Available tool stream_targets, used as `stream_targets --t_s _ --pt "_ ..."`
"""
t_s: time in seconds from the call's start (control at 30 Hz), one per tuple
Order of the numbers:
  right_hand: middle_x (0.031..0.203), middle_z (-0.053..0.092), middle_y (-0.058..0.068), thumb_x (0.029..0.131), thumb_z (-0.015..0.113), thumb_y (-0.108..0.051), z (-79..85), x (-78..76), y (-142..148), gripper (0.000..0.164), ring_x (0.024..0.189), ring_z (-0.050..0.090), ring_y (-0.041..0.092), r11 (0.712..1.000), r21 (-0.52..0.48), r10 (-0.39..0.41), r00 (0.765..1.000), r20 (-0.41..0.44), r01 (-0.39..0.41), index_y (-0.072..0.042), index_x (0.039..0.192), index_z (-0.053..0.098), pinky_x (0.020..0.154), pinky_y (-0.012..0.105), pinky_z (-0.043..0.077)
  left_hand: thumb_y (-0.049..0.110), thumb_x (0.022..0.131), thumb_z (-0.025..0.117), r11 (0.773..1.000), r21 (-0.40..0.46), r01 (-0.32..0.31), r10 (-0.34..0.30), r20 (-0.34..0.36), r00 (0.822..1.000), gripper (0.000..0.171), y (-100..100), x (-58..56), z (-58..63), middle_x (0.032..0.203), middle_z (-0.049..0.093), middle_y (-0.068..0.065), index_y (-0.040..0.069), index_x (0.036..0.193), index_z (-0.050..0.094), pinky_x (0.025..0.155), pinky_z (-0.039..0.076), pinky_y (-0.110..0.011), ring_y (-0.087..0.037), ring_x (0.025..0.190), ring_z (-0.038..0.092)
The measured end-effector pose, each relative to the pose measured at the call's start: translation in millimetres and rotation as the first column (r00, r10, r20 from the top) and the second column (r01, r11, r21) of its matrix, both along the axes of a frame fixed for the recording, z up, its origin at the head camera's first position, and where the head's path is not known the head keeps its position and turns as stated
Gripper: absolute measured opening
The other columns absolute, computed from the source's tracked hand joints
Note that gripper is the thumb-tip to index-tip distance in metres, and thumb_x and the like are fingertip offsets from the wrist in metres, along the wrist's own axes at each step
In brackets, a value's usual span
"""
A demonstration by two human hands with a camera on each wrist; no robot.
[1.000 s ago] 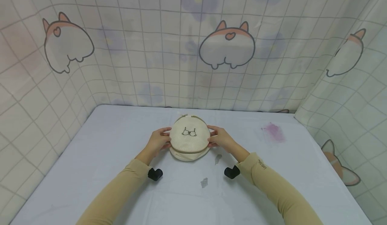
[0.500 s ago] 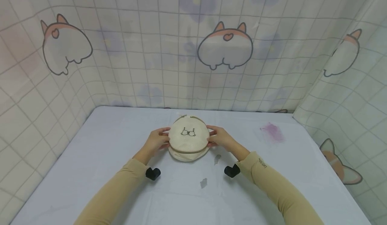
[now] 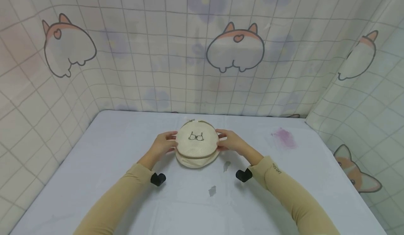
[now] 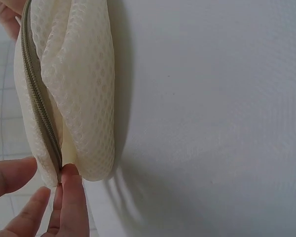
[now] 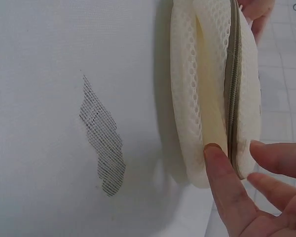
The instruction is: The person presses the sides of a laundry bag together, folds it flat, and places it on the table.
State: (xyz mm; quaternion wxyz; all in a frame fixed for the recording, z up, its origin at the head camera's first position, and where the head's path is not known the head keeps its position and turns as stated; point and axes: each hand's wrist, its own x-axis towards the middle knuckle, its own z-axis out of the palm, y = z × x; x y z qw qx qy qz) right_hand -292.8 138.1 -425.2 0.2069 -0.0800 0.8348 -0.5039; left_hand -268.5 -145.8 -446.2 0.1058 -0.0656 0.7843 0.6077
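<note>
A round cream mesh laundry bag (image 3: pixel 196 145) with a printed bra drawing on its lid is at the far middle of the white table. My left hand (image 3: pixel 162 144) grips its left side and my right hand (image 3: pixel 231 142) its right side. In the left wrist view, fingers (image 4: pixel 75 202) lie on both sides of the zipped edge (image 4: pixel 39 106). The right wrist view shows one fingertip (image 5: pixel 214 155) against the inner side of the zipper (image 5: pixel 232 94), other fingers on the lid side. The soft lower part of the bag hangs slack and creased below the lid.
A patterned curtain (image 3: pixel 189 94) closes off the table's back and sides. Grey patches (image 3: pixel 213 191) and a pink stain (image 3: pixel 285 138) mark the white tabletop (image 3: pixel 189 217). A black wrist camera (image 3: pixel 158 179) juts inward from the left cuff, another (image 3: pixel 244 175) from the right.
Both hands keep their places at the bag's sides, their fingers shifted slightly upward. The bag's lid has risen a little in the head view; the rest looks almost unchanged.
</note>
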Motion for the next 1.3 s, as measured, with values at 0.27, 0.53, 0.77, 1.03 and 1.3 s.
stream_targets --t_s 0.27,0.53,0.77,1.03,1.3 --pt "0.153 0.044 0.025 0.101 0.062 -0.004 7.0 -0.2 5.6 0.056 0.105 0.068 0.03 0.986 0.143 0.097 0.992 -0.083 -0.085 0.002 0.153 0.043 0.092 0.04 0.057 0.001 0.097 0.06 0.991 -0.119 0.056 -0.065 -0.072 0.995 0.053 -3.8 2.1 0.4 0.148 0.05 -0.025 -0.001 0.149 0.049 0.1 0.052 -0.045 -0.037 0.127 0.056" --pt "0.156 0.041 0.026 0.103 0.063 -0.014 12.5 7.1 7.3 0.054 0.134 0.05 0.044 0.921 0.369 0.231 0.94 -0.249 -0.128 0.002 0.152 0.045 0.105 0.052 0.047 0.013 0.1 0.062 0.943 -0.306 0.13 -0.18 -0.142 0.973 0.054 -3.8 6.3 -0.3 0.154 0.045 -0.023 0.0 0.15 0.048 0.103 0.049 -0.049 -0.041 0.13 0.056" --pt "0.155 0.042 0.026 0.103 0.063 -0.013 9.6 15.4 4.7 0.054 0.135 0.05 0.043 0.904 0.408 0.281 0.898 -0.338 -0.129 0.005 0.151 0.044 0.11 0.051 0.043 0.017 0.102 0.06 0.906 -0.39 0.163 -0.241 -0.161 0.957 0.057 -4.4 10.3 4.2 0.157 0.038 -0.027 0.003 0.154 0.043 0.106 0.046 -0.054 -0.043 0.133 0.051" --pt "0.155 0.042 0.024 0.103 0.062 -0.015 2.5 22.5 0.5 0.053 0.145 0.038 0.041 0.912 0.398 0.279 0.854 -0.439 -0.094 0.003 0.151 0.046 0.118 0.052 0.03 0.019 0.107 0.054 0.833 -0.512 0.21 -0.359 -0.212 0.909 0.056 -6.2 10.5 9.7 0.159 0.034 -0.027 -0.001 0.156 0.037 0.116 0.032 -0.057 -0.046 0.144 0.036" --pt "0.164 0.03 0.018 0.108 0.056 -0.026 1.0 26.9 -5.5 0.057 0.151 0.025 0.041 0.881 0.459 0.351 0.812 -0.466 -0.117 -0.001 0.156 0.039 0.119 0.057 0.026 0.032 0.111 0.045 0.715 -0.662 0.222 -0.448 -0.191 0.873 0.059 0.8 11.7 6.4 0.166 0.024 -0.022 0.005 0.161 0.03 0.121 0.021 -0.057 -0.042 0.151 0.023"
